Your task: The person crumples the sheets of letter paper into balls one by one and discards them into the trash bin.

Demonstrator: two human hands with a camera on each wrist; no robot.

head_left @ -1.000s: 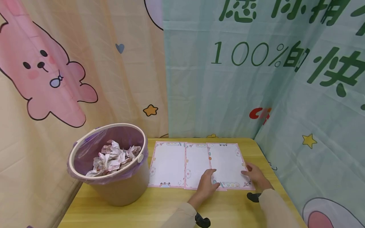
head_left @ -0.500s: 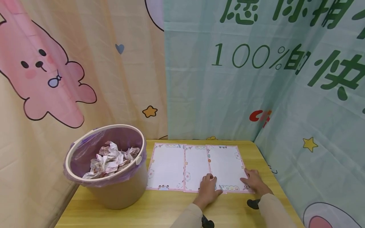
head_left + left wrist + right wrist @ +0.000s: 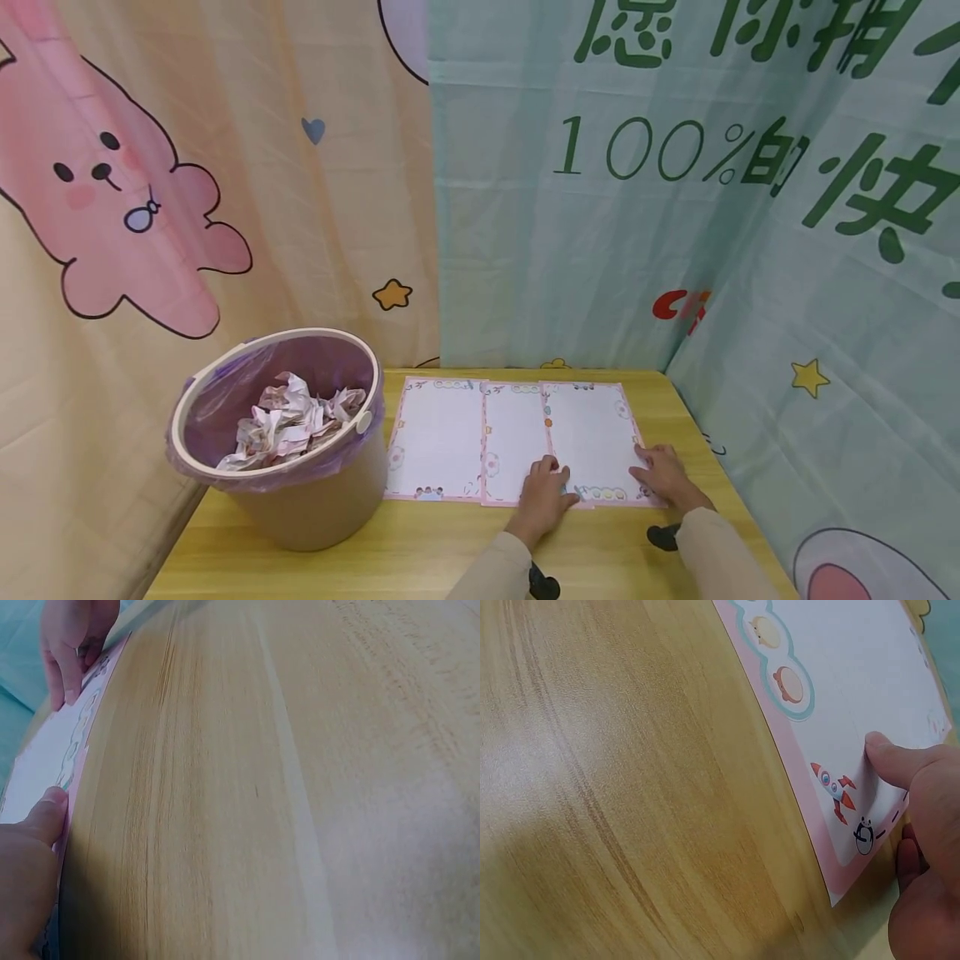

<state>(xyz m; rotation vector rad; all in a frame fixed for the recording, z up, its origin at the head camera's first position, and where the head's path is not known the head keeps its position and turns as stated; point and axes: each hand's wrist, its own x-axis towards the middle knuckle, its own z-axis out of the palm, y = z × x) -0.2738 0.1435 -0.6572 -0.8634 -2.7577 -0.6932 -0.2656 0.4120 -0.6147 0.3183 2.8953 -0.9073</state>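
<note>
Three white sheets of paper with pink cartoon borders lie side by side on the table: the left sheet (image 3: 438, 437), the middle sheet (image 3: 513, 425) and the right sheet (image 3: 588, 433), which overlaps the middle one. My left hand (image 3: 542, 500) rests where the middle and right sheets meet, its thumb by the bottom edge. At the right sheet's lower right side is my right hand (image 3: 667, 477). In the right wrist view its thumb (image 3: 892, 757) presses on the paper, while other fingers bend beside the edge, partly hidden.
A beige bin (image 3: 322, 508) with a purple liner stands left of the sheets, holding crumpled paper (image 3: 288, 421). Printed curtains (image 3: 510, 250) hang behind and on both sides of the wooden table (image 3: 375, 558).
My left hand has shifted slightly right and its fingers have drawn closer together. My right hand has settled on the right sheet's edge. The sheets look almost unmoved.
</note>
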